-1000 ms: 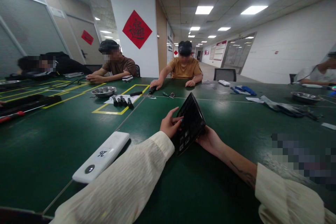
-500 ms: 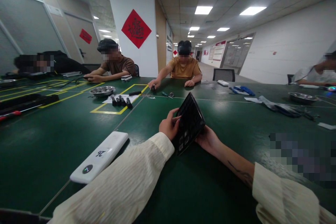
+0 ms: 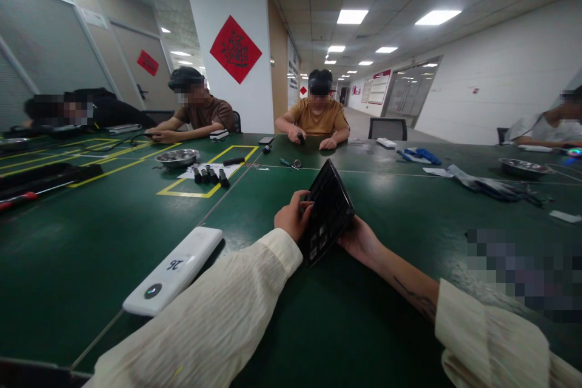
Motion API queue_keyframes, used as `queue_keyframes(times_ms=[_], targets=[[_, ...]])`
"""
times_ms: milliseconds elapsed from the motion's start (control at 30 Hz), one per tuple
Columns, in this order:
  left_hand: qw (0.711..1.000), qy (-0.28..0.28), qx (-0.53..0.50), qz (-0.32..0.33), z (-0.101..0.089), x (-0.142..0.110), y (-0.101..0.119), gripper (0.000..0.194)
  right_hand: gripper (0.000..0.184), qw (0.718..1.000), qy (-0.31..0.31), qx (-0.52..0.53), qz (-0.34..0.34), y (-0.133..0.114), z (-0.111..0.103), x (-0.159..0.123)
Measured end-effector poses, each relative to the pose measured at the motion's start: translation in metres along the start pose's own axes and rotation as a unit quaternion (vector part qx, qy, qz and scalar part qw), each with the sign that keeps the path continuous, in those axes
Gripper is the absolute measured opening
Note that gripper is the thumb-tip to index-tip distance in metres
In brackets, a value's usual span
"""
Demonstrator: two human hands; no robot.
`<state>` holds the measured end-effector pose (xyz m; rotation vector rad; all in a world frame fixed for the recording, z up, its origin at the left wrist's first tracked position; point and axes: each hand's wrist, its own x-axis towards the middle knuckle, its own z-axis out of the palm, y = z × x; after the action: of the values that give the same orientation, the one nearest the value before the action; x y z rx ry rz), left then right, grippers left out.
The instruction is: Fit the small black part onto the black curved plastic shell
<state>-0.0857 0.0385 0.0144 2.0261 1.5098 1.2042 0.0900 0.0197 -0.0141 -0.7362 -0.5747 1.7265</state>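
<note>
Above the green table a black tablet stands tilted in front of me, its dark face turned to the left. Small pale squares, like icons, show low on that face. My left hand is closed at the tablet's left edge, with fingertips reaching over the face. From behind the lower right edge my right hand supports it; most of the right fingers are hidden behind the tablet.
A white device marked 26 lies left of my sleeve. Beyond it are black cylindrical parts, a steel bowl and pliers. Gloves lie at the right. Co-workers sit across the table, one person directly opposite.
The person opposite has drawn an outstretched hand back toward the body, holding a small dark object. My hands and the tablet have barely moved.
</note>
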Motion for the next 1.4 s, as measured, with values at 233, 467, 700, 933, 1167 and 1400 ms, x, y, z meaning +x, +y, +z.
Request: queue_keyframes(times_ms=[233, 467, 700, 933, 1167, 1400], targets=[[0.998, 0.01, 0.031, -0.056, -0.004, -0.003, 0.012, 0.045, 0.018, 1.0, -0.003, 0.021, 0.005, 0.0, -0.001, 0.002], [0.996, -0.001, 0.064, -0.06, -0.007, -0.004, 0.015, 0.049, 0.014, 1.0, -0.016, 0.016, -0.006, 0.001, -0.001, 0.001], [0.997, -0.004, 0.048, -0.062, -0.004, -0.007, 0.012, 0.052, 0.016, 1.0, -0.018, 0.019, -0.003, 0.002, -0.005, 0.004], [0.997, 0.005, 0.043, -0.064, -0.004, -0.007, 0.01, 0.054, 0.016, 0.999, -0.025, 0.024, 0.001, 0.002, -0.006, 0.005], [0.995, -0.022, 0.086, -0.043, -0.003, -0.007, 0.009, 0.031, 0.016, 1.0, 0.002, 0.026, 0.001, 0.001, 0.0, 0.002], [0.983, -0.049, 0.175, 0.029, -0.007, -0.007, 0.008, 0.029, 0.018, 0.999, 0.02, 0.034, 0.013, 0.0, -0.004, 0.003]])
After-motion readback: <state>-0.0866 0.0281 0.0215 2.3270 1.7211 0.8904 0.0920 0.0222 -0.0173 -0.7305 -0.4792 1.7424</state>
